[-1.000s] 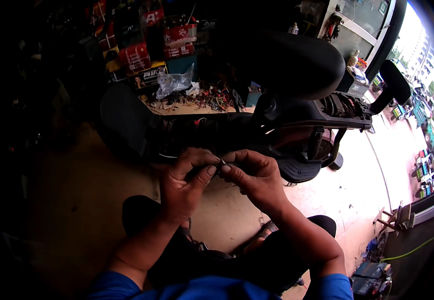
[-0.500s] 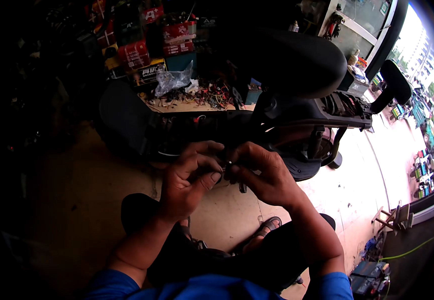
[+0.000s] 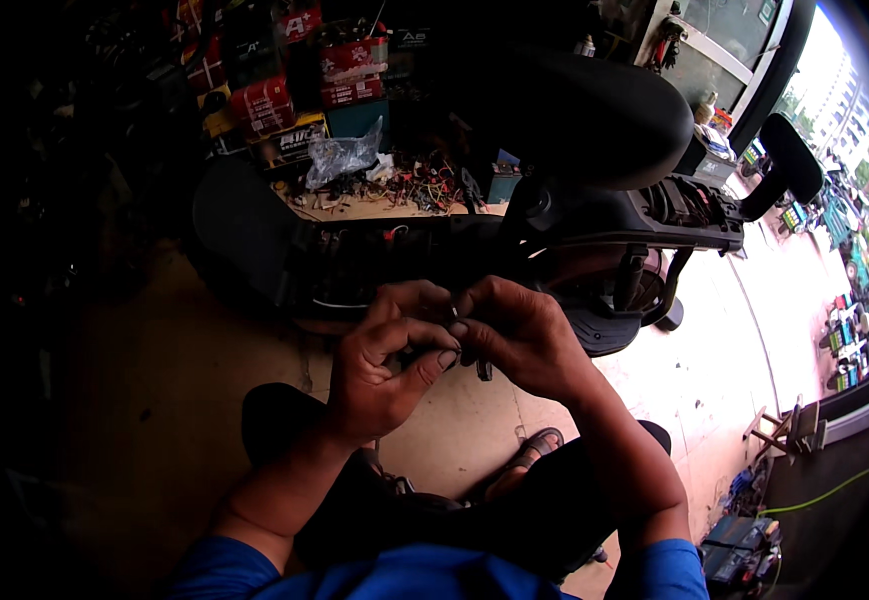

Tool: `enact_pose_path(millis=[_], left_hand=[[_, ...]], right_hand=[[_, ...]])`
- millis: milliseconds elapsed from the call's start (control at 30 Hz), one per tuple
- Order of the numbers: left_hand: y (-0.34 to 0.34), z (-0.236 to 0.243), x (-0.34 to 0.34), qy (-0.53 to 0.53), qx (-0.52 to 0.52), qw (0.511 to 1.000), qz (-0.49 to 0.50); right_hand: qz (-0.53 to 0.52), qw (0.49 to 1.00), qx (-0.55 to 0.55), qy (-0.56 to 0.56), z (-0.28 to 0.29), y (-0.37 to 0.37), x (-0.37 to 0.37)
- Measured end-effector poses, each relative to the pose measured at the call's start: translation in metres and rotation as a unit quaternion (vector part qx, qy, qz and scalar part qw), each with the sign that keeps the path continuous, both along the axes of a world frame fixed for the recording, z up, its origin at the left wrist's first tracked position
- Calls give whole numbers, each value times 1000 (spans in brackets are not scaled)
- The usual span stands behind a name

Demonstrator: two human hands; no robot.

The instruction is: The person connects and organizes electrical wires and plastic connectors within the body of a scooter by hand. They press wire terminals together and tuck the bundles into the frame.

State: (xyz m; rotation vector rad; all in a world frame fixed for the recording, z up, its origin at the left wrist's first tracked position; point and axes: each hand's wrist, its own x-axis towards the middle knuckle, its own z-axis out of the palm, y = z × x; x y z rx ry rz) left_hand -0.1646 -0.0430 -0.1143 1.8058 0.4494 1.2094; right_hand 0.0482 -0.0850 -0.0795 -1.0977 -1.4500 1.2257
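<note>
Both my hands meet in front of a black electric scooter [image 3: 595,235], fingertips pinched together. My left hand [image 3: 385,370] has its thumb and fingers closed on something small and dark, mostly hidden by the fingers. From the other side, my right hand [image 3: 525,340] pinches at the same spot, thumb against the left fingertips. What lies between them is too small and dark to name. Behind my hands, the scooter's floorboard compartment [image 3: 385,255] is uncovered, with a few coloured wires showing in it. The black seat [image 3: 605,120] rises to the right.
A heap of tangled wires and scraps [image 3: 425,185] lies beyond the scooter, beside a clear plastic bag [image 3: 345,155]. Red battery boxes [image 3: 265,105] are stacked at the back left. At the right stand a small wooden stool [image 3: 790,430] and a dark toolbox [image 3: 740,550].
My hands have drawn closer together, the right thumb now touching the left fingertips. A small bright spot between them is less visible. The view has shifted slightly.
</note>
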Motion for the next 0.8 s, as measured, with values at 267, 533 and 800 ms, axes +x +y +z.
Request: enact_pose_path(millis=[267,533,800], left_hand=[[1,1,-4,-64,-138,987,-55],[11,-9,-6,-61,-124,990,-42],[1,5,6,62,166,968,180]], right_hand=[[13,999,28,-9,-1,0,7],[-40,998,29,36,-11,-5,-12],[-143,986,-44,74,-21,-2,-19]])
